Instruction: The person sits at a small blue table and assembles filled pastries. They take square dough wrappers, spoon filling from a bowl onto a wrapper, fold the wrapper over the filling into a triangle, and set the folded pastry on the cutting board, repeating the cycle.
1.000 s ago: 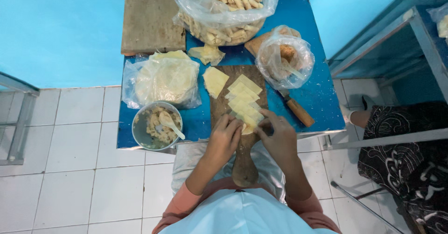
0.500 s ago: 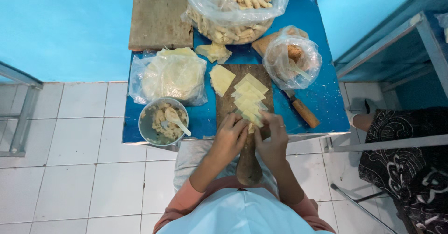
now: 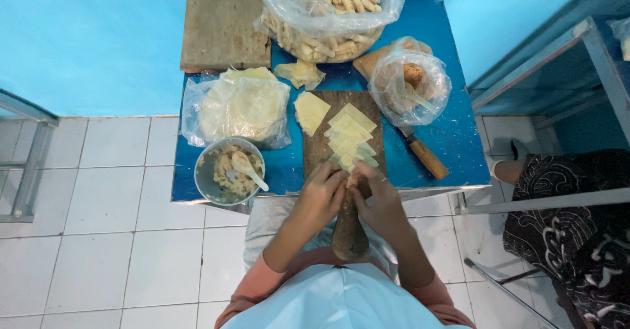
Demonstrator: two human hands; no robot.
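Observation:
My left hand (image 3: 323,192) and my right hand (image 3: 376,199) meet over the near end of a dark wooden paddle board (image 3: 316,146), fingers pinched together on a small pale wrapper piece (image 3: 352,180) that they mostly hide. A fanned row of yellow dough wrappers (image 3: 350,137) lies on the board just beyond my fingers. One separate wrapper (image 3: 310,111) sits at the board's left edge. A metal bowl of filling (image 3: 226,171) with a white spoon (image 3: 247,167) stands left of my left hand.
The blue table (image 3: 453,132) also holds a bagged stack of wrappers (image 3: 237,109), a big bag of rolled snacks (image 3: 328,10), a small bag with a brown mix (image 3: 410,79), a wooden-handled knife (image 3: 425,157) and a wooden board (image 3: 222,27). A seated person's leg (image 3: 564,237) is right.
Both hands have drawn back toward me from the wrapper row to the board's near end and closed together on a small piece.

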